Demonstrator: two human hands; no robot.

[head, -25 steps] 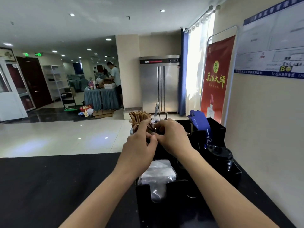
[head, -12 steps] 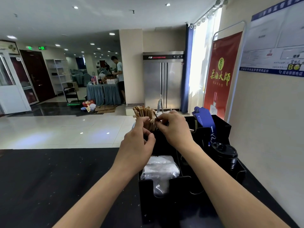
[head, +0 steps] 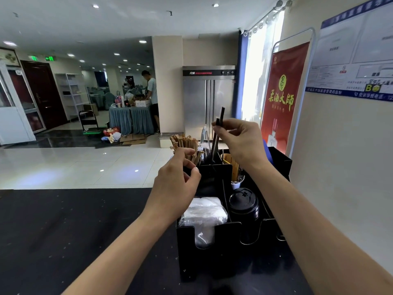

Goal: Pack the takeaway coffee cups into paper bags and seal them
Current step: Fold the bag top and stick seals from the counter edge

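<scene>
Black counter beneath both forearms. Below the hands, organiser holding stacked black lids; no coffee cups or paper bags visible. Left hand loosely curled, empty. Right hand, a second ago low at the stick bundle, now raised, pinching black stirrers, an extra gathered before packing. Beyond: tiled hall, steel refrigerator.

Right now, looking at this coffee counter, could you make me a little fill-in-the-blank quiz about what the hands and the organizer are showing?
1. The right hand pinches thin ____-coloured straws lifted above the black organizer.
2. The left hand holds ____.
3. The stack of black cup lids sits in the compartment to the ____ of the clear plastic-wrapped bundle.
4. The brown paper-wrapped sticks stand at the organizer's ____ left corner.

Missing words: black; nothing; right; far
</scene>
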